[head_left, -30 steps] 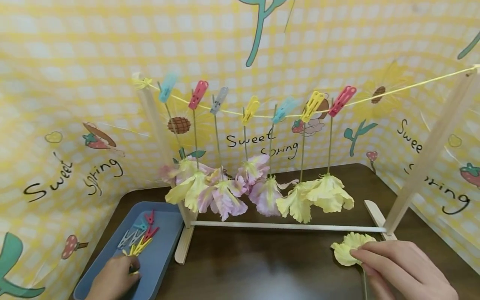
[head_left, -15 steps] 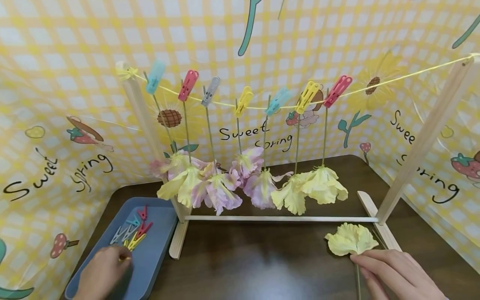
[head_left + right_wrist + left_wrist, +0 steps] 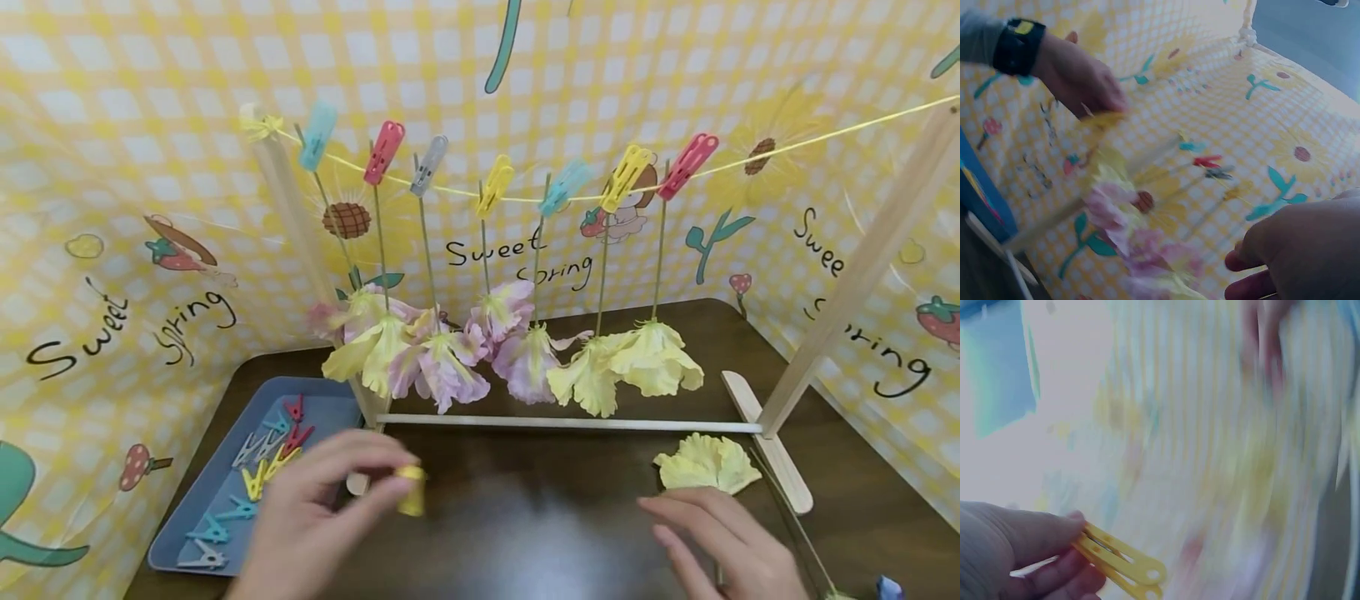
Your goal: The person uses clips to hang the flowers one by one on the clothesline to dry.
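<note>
My left hand (image 3: 318, 517) pinches a yellow clothespin (image 3: 411, 492) between thumb and fingertips, above the table just right of the tray. The left wrist view shows the clothespin (image 3: 1124, 564) with its two handle ends pointing away from the fingers. On the right, my right hand (image 3: 731, 537) has its thumb and fingers apart, just below a yellow ruffled flower (image 3: 708, 462) by the rack's right foot. Its stem is mostly hidden behind that hand. Several yellow and purple flowers (image 3: 442, 367) hang head down from a yellow cord (image 3: 810, 137), each clipped by a coloured clothespin (image 3: 689, 167).
A blue tray (image 3: 187, 508) with several clothespins stands at the left. The wooden rack has two posts (image 3: 862, 283) and a white crossbar (image 3: 570, 423) low across the table. Another stem (image 3: 798, 521) and a blue item (image 3: 890, 587) lie at the right edge.
My left hand has lifted out of the tray and moved right with the yellow clothespin. My right hand has let go of the yellow flower's stem and shifted slightly left and down.
</note>
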`<state>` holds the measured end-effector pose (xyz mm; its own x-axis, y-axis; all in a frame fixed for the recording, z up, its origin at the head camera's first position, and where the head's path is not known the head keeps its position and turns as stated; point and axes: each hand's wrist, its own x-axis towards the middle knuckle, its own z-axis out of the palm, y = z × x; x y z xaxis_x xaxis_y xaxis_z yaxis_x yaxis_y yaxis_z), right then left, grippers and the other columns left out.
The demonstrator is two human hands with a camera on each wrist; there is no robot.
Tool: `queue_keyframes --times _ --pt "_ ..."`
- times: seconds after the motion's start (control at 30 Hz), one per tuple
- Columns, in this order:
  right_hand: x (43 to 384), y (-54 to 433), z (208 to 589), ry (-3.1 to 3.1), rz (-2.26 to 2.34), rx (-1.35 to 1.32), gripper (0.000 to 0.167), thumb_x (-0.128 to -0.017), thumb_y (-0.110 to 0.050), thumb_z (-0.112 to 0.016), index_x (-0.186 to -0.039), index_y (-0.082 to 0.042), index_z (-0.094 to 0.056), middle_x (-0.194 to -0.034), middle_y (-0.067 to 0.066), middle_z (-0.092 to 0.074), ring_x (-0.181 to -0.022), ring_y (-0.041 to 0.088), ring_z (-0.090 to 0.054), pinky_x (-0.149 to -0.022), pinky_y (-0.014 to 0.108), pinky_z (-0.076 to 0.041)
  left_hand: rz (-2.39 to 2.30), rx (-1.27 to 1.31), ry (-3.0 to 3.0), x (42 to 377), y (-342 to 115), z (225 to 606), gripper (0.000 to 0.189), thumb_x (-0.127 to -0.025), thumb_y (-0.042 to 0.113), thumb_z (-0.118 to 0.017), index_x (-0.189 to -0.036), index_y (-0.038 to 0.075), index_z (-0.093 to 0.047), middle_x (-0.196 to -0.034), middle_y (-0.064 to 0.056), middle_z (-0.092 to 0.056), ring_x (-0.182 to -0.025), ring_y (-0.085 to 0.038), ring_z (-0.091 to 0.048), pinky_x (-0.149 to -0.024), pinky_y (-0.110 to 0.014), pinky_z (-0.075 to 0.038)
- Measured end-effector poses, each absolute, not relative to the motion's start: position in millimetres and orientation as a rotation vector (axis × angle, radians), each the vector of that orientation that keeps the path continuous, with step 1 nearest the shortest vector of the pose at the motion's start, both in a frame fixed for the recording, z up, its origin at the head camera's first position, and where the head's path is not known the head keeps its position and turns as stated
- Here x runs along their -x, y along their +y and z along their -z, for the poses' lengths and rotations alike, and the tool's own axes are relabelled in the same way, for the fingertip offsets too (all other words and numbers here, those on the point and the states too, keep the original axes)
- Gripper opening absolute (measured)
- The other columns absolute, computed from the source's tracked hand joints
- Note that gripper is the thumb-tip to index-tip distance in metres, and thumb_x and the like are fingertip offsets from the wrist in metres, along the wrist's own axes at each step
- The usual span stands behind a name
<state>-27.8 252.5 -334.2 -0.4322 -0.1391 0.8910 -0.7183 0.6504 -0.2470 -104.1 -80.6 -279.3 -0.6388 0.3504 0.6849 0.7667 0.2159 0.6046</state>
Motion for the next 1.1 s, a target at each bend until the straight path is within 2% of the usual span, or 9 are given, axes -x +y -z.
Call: queue_keyframes --times 0.1,0.2,0.3,0.5,0.63,0.77,0.87,1.0,1.1 --pt "29 243 339 -1.987 -0.845 -0.748 0.037 -0.094 -0.029 -0.067 -0.113 0.003 -0.068 -0.105 0.009 -0.067 -0.096 0.015 -0.062 -0.09 0.015 -0.042 1.673 1.403 -1.861 102 -28 290 0.027 -0.077 -0.012 -0.073 -0.099 0.004 -0.07 -0.095 -0.008 -0.068 -0.084 -0.017 -0.063 -0.071 -0.029 -0.053" --pt "25 238 345 -2.057 -0.915 -0.767 0.048 -0.088 -0.029 -0.075 -0.122 0.003 -0.063 -0.112 0.006 -0.066 -0.101 0.015 -0.061 -0.09 0.016 -0.042 1.828 1.567 -1.726 100 10 303 0.022 -0.08 -0.011 -0.072 -0.099 -0.001 -0.068 -0.094 -0.012 -0.067 -0.081 -0.019 -0.062 -0.066 -0.032 -0.054" --pt "18 237 350 -2.109 -0.969 -0.706 0.052 -0.081 -0.024 -0.082 -0.123 -0.002 -0.063 -0.111 0.001 -0.066 -0.098 0.014 -0.063 -0.085 0.016 -0.045 1.928 1.582 -1.683 96 32 314 0.019 -0.082 -0.01 -0.071 -0.099 -0.002 -0.067 -0.095 -0.014 -0.067 -0.082 -0.02 -0.063 -0.065 -0.032 -0.054" --pt "5 236 358 -2.136 -0.98 -0.527 0.048 -0.072 -0.011 -0.087 -0.115 -0.014 -0.066 -0.104 -0.005 -0.067 -0.087 0.008 -0.065 -0.074 0.016 -0.048 2.075 1.579 -1.612 92 61 328 0.014 -0.085 -0.009 -0.068 -0.099 -0.004 -0.066 -0.093 -0.017 -0.066 -0.082 -0.023 -0.063 -0.066 -0.034 -0.055" --pt "-1 241 362 -2.137 -0.96 -0.448 0.047 -0.071 -0.009 -0.087 -0.113 -0.015 -0.067 -0.102 -0.007 -0.067 -0.085 0.009 -0.066 -0.073 0.016 -0.048 2.123 1.581 -1.614 90 73 332 0.013 -0.085 -0.009 -0.069 -0.098 -0.004 -0.067 -0.092 -0.016 -0.066 -0.083 -0.022 -0.063 -0.068 -0.034 -0.055" --pt "-6 256 369 -2.078 -0.919 -0.413 0.037 -0.077 -0.016 -0.083 -0.111 -0.008 -0.068 -0.099 -0.001 -0.068 -0.085 0.011 -0.065 -0.074 0.015 -0.047 2.127 1.687 -1.617 92 85 332 0.018 -0.084 -0.009 -0.07 -0.102 -0.006 -0.066 -0.096 -0.017 -0.067 -0.087 -0.022 -0.064 -0.069 -0.034 -0.055" --pt "-13 275 373 -2.015 -0.863 -0.36 0.036 -0.082 -0.023 -0.079 -0.107 0.001 -0.069 -0.096 0.005 -0.069 -0.086 0.008 -0.065 -0.077 0.014 -0.047 1.993 1.806 -1.665 103 99 332 0.026 -0.082 -0.006 -0.072 -0.108 -0.005 -0.066 -0.099 -0.014 -0.068 -0.089 -0.016 -0.065 -0.07 -0.032 -0.056" --pt "-32 297 374 -2.019 -0.772 -0.081 0.038 -0.072 -0.011 -0.085 -0.106 0.001 -0.071 -0.093 0.004 -0.071 -0.09 -0.004 -0.061 -0.081 0.009 -0.042 1.37 1.958 -1.894 128 132 349 0.023 -0.086 0.004 -0.073 -0.109 0.005 -0.07 -0.099 -0.001 -0.068 -0.091 -0.004 -0.06 -0.078 -0.018 -0.049" --pt "-48 306 376 -2.099 -0.741 0.164 0.047 -0.062 0.003 -0.086 -0.106 -0.003 -0.072 -0.09 0.002 -0.071 -0.088 -0.012 -0.058 -0.077 0.006 -0.041 0.641 2.068 -1.94 141 164 375 0.022 -0.09 0.008 -0.068 -0.111 0.015 -0.073 -0.105 0.004 -0.065 -0.097 -0.004 -0.057 -0.087 -0.014 -0.042"
